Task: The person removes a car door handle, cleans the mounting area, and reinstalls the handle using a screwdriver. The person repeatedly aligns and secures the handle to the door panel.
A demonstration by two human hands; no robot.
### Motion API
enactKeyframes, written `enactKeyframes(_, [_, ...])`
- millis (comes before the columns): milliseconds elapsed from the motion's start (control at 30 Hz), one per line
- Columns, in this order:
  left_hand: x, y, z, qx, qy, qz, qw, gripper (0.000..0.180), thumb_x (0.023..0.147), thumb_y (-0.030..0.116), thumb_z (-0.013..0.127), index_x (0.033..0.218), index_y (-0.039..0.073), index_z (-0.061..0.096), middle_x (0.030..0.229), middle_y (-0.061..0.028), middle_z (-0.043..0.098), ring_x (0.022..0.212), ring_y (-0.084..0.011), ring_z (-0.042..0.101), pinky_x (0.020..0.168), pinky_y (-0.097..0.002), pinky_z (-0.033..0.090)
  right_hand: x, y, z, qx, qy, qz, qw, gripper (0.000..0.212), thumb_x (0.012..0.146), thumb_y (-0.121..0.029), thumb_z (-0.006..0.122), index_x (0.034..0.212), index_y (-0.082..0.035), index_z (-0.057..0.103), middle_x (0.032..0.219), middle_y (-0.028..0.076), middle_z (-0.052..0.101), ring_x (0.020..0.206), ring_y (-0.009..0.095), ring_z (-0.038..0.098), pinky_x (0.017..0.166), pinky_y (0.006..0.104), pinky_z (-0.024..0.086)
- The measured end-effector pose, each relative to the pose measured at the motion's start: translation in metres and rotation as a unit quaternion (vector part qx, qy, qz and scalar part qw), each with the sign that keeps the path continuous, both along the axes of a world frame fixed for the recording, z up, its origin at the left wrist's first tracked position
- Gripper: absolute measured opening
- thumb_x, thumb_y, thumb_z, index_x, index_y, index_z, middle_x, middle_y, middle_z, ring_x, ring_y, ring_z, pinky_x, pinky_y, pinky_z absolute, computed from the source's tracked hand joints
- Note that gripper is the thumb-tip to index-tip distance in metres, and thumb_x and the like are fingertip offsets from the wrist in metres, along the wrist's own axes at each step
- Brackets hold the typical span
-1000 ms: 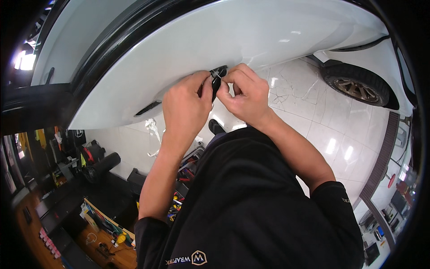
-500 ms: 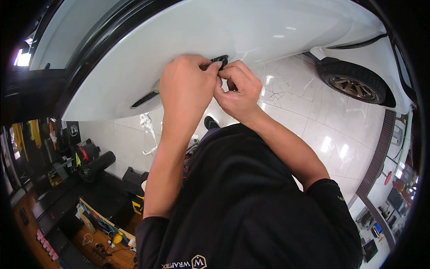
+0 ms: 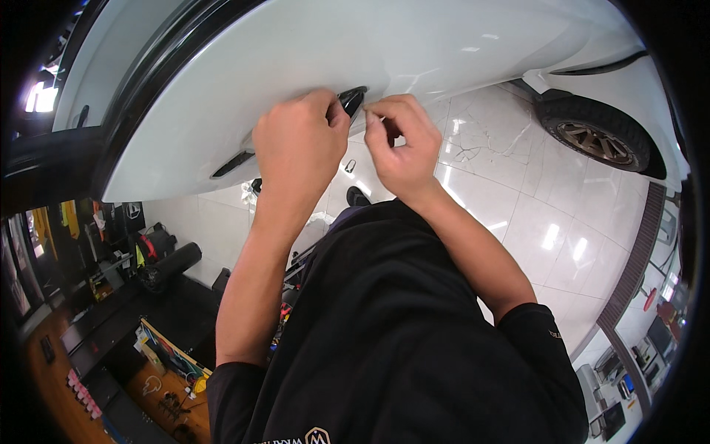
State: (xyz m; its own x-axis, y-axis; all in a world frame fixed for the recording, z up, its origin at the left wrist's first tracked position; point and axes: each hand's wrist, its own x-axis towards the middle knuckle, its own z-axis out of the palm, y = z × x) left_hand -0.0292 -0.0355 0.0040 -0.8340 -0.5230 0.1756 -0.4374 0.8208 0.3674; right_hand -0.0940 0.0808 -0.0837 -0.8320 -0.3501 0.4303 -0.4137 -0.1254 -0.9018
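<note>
A white car door spans the upper part of the view. Set in it is a glossy black pointed piece, and further left a dark slot runs along the same line. My left hand is curled against the door at the left side of the black piece, with its fingertips mostly hidden. Just right of that piece my right hand holds thumb and forefinger pinched together. Whatever lies in either hand is too small or covered to make out. A gap separates the two hands.
A car wheel stands at the upper right. On the pale tiled floor lies a small dark-rimmed oval thing. Black furniture and a black roll are at the left. A dark grating edges the floor at right.
My hands, close together before, have drawn apart, the right one moving right and the left one slightly left. More of the black piece shows between them. The view has shifted a little.
</note>
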Motion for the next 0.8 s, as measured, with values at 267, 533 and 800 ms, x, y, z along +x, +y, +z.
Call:
enactKeyframes(267, [0.002,0.008,0.001,0.023,-0.016,0.034,0.999,0.015,0.092,0.013,0.071,0.100,0.002,0.077,0.081,-0.0161,0.076,0.073,-0.0315,0.075,0.070,-0.0365,0.057,-0.020,0.003,0.024,0.077,0.003,0.052,0.996,0.009,0.088,-0.002,0.072,0.097,-0.002,0.073,0.088,0.007,0.068,0.061,0.018,0.062,0.054,0.0296,0.049])
enactKeyframes(533, [0.011,0.015,-0.016,-0.025,0.064,-0.002,0.998,0.011,0.097,0.012,0.066,0.097,0.002,0.070,0.078,-0.0170,0.073,0.066,-0.0369,0.071,0.060,-0.0452,0.054,-0.040,0.001,0.009,0.130,0.184,0.070,0.972,0.022,0.084,-0.003,0.074,0.103,-0.015,0.077,0.088,0.002,0.066,0.061,0.019,0.062,0.053,0.0323,0.050])
enactKeyframes(800, [0.014,0.021,-0.017,0.037,0.074,0.020,0.996,0.012,0.094,0.008,0.069,0.103,0.000,0.073,0.089,-0.0184,0.076,0.080,-0.0359,0.075,0.071,-0.0413,0.057,-0.056,0.001,0.010,0.148,0.220,0.154,0.952,0.037,0.078,0.003,0.067,0.107,-0.016,0.079,0.085,0.000,0.065,0.060,0.016,0.059,0.053,0.0309,0.047])
